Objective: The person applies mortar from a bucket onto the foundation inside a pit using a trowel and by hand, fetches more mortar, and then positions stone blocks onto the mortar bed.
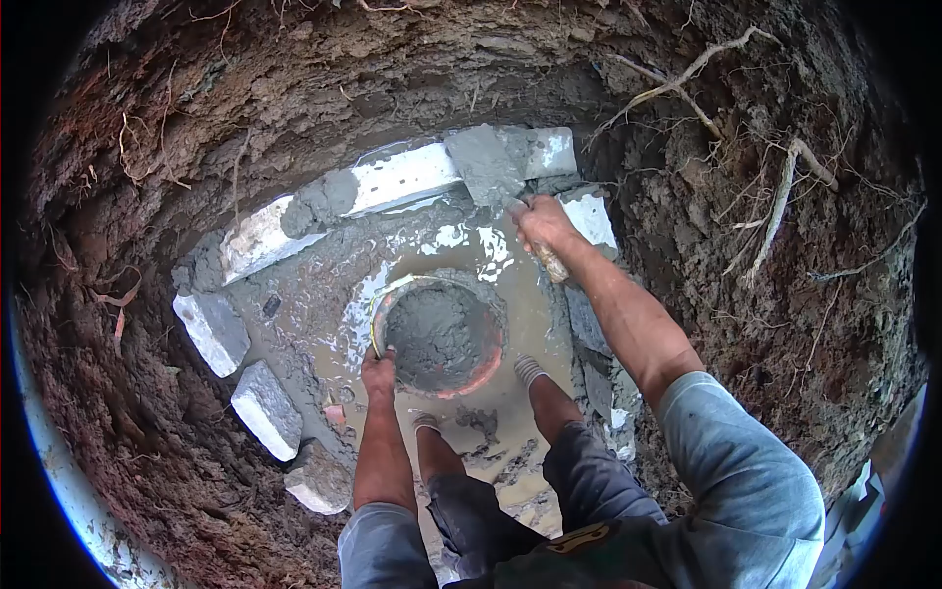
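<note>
My left hand [379,371] is closed at the left side of a round reddish bucket, on its yellowish handle [375,329]; whether it also grips the rim is unclear. Grey wet mortar [439,334] fills the bucket [486,373], which stands in the muddy water in front of my feet. In my right hand [546,234] is a trowel [484,165], its handle in my fist. The trowel's blade is coated in mortar and lies over the joint between two pale blocks at the back. One of them, a long white block [404,179], lies left of the blade.
Blocks line the pit's edge, among them a left block [213,332] and a lower left block [267,410]. Steep earth walls [324,74] surround me. Bare roots [780,201] stick out on the right. Muddy water [535,314] covers part of the floor.
</note>
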Motion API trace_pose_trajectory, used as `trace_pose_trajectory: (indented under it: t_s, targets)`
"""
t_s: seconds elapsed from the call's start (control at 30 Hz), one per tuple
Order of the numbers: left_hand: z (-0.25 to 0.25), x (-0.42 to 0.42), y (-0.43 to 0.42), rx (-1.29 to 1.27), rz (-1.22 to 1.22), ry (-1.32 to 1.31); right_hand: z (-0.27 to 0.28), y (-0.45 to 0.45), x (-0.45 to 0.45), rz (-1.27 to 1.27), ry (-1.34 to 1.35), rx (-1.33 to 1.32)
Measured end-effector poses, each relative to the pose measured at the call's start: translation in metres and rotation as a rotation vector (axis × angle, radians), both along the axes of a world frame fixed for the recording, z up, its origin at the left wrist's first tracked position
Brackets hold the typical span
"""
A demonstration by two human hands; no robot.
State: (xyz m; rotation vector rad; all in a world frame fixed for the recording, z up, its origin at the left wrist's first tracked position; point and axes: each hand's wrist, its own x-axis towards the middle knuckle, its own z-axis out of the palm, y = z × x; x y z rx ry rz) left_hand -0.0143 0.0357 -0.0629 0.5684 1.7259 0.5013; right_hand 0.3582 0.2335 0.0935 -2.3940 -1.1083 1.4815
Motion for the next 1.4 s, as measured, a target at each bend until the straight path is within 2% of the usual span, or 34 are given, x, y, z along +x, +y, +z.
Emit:
trace_pose_trajectory:
  t_s: [0.03,0.1,0.13,0.23,0.3,0.37,0.47,0.53,0.6,0.63,0.7,0.73,0.8,0.87,0.93,1.03,1.07,1.13,1.23,1.37,1.4]
  targets:
    - [0.0,0.002,0.0,0.025,-0.044,0.015,-0.008,0.0,0.0,0.089,-0.116,0.09]
    - [0.006,-0.001,-0.001,0.072,-0.127,0.058,-0.004,-0.012,0.001,-0.212,-0.015,0.07]
    - [0.007,-0.004,0.001,-0.032,-0.201,0.104,-0.004,-0.019,0.0,-0.358,0.038,0.055]
    - [0.02,0.002,0.001,-0.022,-0.151,0.019,-0.004,-0.025,-0.005,-0.68,0.279,0.118]
    - [0.018,-0.002,0.004,-0.142,-0.306,0.1,-0.007,-0.013,-0.025,-0.731,0.434,0.029]
    - [0.013,-0.001,0.003,-0.216,-0.467,0.198,-0.021,-0.013,-0.058,-0.625,0.405,0.04]
    - [-0.032,0.0,-0.022,-0.135,-0.345,-0.009,-0.014,-0.032,-0.097,-0.119,0.137,0.026]
    - [-0.015,0.018,-0.016,-0.086,-0.248,-0.02,0.009,-0.042,-0.108,0.138,0.094,-0.019]
    - [-0.008,0.031,-0.02,0.03,-0.158,-0.064,0.007,-0.069,-0.107,0.386,0.009,0.091]
    - [0.006,0.037,-0.016,0.018,-0.154,-0.063,0.011,-0.083,-0.102,0.508,-0.04,0.141]
    - [0.041,0.056,0.0,-0.013,-0.151,-0.073,0.048,-0.109,-0.091,0.464,-0.057,0.109]
    - [0.056,0.059,0.007,-0.085,-0.229,0.061,0.068,-0.123,-0.084,0.445,-0.06,0.084]
    - [0.088,0.061,0.011,0.002,-0.23,0.135,0.101,-0.149,-0.064,0.474,-0.159,-0.042]
    - [0.144,0.055,0.02,-0.094,-0.294,0.237,0.16,-0.163,-0.058,0.558,-0.209,-0.105]
    - [0.169,0.039,0.011,-0.054,-0.249,0.194,0.165,-0.196,-0.043,0.721,-0.217,0.045]
    - [0.203,0.01,-0.005,-0.052,-0.157,0.123,0.203,-0.187,-0.055,0.986,-0.279,-0.102]
    - [0.239,0.008,-0.001,-0.015,-0.11,0.086,0.219,-0.174,-0.073,1.038,-0.352,-0.152]
    - [0.305,0.006,0.0,-0.011,-0.084,0.135,0.21,-0.163,-0.095,1.062,-0.391,-0.059]
    - [0.361,0.0,-0.019,0.128,-0.05,0.139,0.21,-0.132,-0.15,1.058,-0.388,-0.067]
    - [0.436,-0.014,-0.026,0.238,-0.146,0.184,0.28,-0.101,-0.219,1.266,-0.431,0.035]
    - [0.465,-0.012,-0.017,0.213,-0.192,0.276,0.3,-0.096,-0.228,1.294,-0.423,0.047]
